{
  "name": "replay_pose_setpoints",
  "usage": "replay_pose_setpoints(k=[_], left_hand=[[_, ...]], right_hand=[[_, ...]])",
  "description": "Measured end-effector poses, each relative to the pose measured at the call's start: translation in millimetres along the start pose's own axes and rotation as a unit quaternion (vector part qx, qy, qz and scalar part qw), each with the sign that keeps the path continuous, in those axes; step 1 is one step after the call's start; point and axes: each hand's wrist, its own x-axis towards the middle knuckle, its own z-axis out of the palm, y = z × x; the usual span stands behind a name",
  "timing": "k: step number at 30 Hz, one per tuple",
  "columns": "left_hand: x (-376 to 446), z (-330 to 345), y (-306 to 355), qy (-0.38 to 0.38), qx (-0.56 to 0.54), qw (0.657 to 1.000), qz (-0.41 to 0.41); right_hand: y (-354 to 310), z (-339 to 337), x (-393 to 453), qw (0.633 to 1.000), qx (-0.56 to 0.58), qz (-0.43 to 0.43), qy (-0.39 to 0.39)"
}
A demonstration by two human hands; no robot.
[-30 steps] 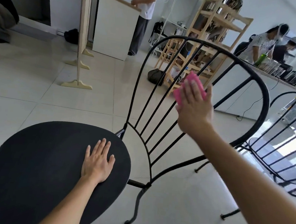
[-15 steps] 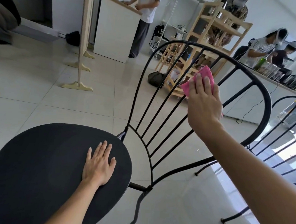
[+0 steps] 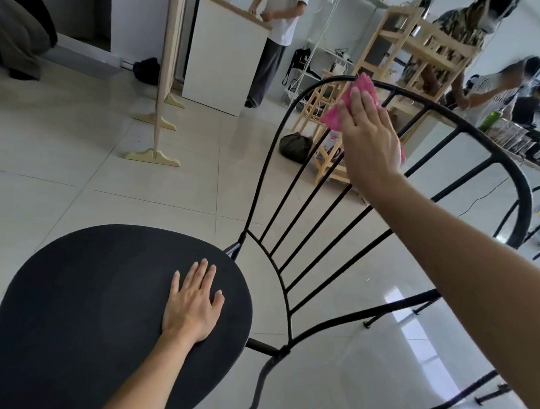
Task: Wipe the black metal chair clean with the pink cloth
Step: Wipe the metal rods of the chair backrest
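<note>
head view: the right hand (image 3: 367, 137), fingers straight, presses the crumpled pink cloth (image 3: 349, 106) against the far top of the black metal chair (image 3: 296, 180) back's spindles; the left hand (image 3: 193, 304) lies flat on the near round seat. backrest wiping seems underway; next probably calls for sweeping right along the arched rail.

The pink cloth (image 3: 349, 109) has been slid by the right hand (image 3: 367, 137) up the spindles to the top rail of the black metal chair (image 3: 459, 129).
</note>
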Motion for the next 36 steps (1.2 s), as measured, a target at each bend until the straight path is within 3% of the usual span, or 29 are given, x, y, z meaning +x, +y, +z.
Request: replay_pose_setpoints(k=[4,9,16,22,30,36], left_hand=[[1,1,1,0.003,-0.006,1.000,-0.003],[0,0,2,-0.006,0.004,1.000,-0.004],[1,0,1,-0.014,0.011,1.000,-0.002],[1,0,0,-0.018,0.015,1.000,0.002],[0,-2,0,-0.014,0.013,1.000,0.002],[1,-2,0,-0.011,0.008,1.000,0.005]], right_hand=[[9,15,28,0.996,-0.021,-0.064,-0.066],[10,43,22,0.975,-0.169,-0.069,-0.128],[3,54,13,0.979,-0.140,-0.055,-0.138],[-41,84,-22,0.981,-0.116,-0.049,-0.148],[-121,161,-113,0.962,-0.125,-0.075,-0.231],[-143,176,-131,0.952,-0.144,-0.075,-0.261]])
